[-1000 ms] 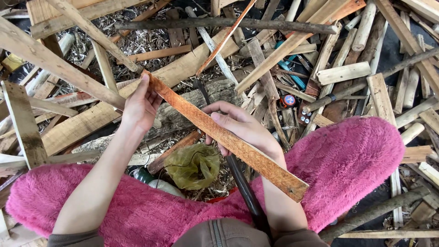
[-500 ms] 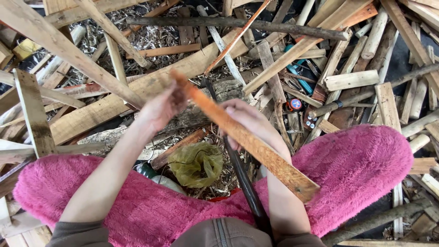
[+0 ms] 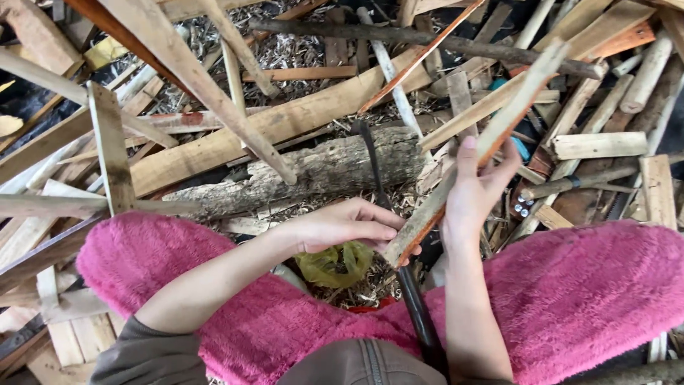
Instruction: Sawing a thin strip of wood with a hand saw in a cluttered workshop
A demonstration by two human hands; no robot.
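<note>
Compared with the earlier frames, the wooden slat (image 3: 476,153) has swung round: its far end, formerly pointing to the upper left, now points to the upper right, and its near end, formerly at the lower right, now lies at lower centre. The slat runs diagonally from lower centre to the upper right of the frame, one face pale and one edge orange-brown.

The left hand (image 3: 349,224), at centre, has its fingers curled about the lower end of the slat, closed on it. The right hand (image 3: 474,192), just right of centre, is raised with fingers extended; the slat lies across its palm and the thumb stands apart on the right side, so the hand is largely open and supports the slat rather than clasping it.

Beneath both forearms lies pink fleece fabric (image 3: 584,285), filling the lower left and lower right of the frame. Between its two halves sit a crumpled yellow-green bag (image 3: 335,264) and a dark curved handle (image 3: 420,314), which continues upward past the left hand.

Behind the hands, at centre, lies a bark-covered log (image 3: 313,171). Around it, across the whole upper frame, are heaped planks, laths and round sticks (image 3: 285,117) over wood shavings.
</note>
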